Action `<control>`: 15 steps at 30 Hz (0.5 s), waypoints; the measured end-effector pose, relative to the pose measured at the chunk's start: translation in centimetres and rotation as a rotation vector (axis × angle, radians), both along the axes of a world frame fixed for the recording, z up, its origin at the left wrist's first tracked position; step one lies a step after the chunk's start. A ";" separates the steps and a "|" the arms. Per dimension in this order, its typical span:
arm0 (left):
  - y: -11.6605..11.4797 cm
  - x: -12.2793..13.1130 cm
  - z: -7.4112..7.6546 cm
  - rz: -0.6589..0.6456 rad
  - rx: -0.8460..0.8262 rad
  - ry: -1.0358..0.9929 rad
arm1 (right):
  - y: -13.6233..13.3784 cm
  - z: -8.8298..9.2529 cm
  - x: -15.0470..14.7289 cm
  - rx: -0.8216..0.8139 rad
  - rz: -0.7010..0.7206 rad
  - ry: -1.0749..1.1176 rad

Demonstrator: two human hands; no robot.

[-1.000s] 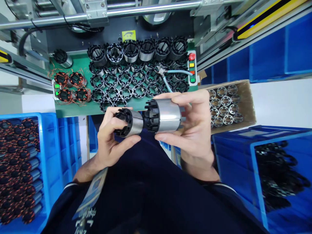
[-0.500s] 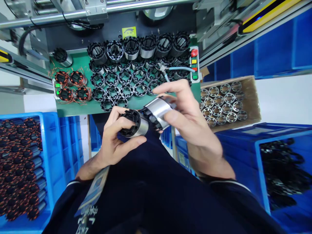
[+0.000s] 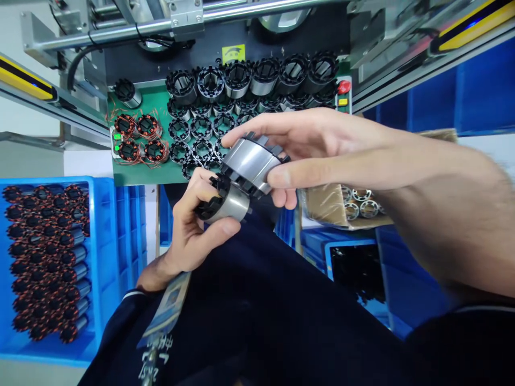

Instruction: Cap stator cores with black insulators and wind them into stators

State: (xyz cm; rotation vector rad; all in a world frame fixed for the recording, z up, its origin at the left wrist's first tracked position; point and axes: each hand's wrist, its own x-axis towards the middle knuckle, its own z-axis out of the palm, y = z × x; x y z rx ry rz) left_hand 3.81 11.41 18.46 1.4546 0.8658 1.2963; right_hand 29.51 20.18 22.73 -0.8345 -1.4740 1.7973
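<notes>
My left hand [image 3: 197,225] is closed around a steel motor stator core [image 3: 231,206] with black toothed plastic end pieces. A second stator core [image 3: 251,163], also silver with black teeth at both ends, sits between the thumb and fingers of my right hand [image 3: 306,155]. The two cores are tilted and meet, or nearly meet, at their toothed ends; the exact contact is hidden. Behind them, rows of unwound stator cores [image 3: 201,127] stand on the green bench mat [image 3: 140,177]. Several copper-wound stators [image 3: 148,127] are at the mat's left.
A blue bin [image 3: 90,257] at left holds many wound stators. On the right are a cardboard box [image 3: 322,206] of bare metal cores and a blue bin of black parts [image 3: 358,268]. A metal machine rail [image 3: 225,13] spans the back, beside a red button [image 3: 344,87].
My right hand has swung its forearm out to the right and turned its stator core, bringing it above the left one. The whole view has shifted slightly; my left hand keeps its grip.
</notes>
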 end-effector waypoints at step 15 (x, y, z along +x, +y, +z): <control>0.2 -0.5 -0.3 0.015 -0.089 -0.040 | 4.2 2.7 -0.3 -0.097 0.330 -0.122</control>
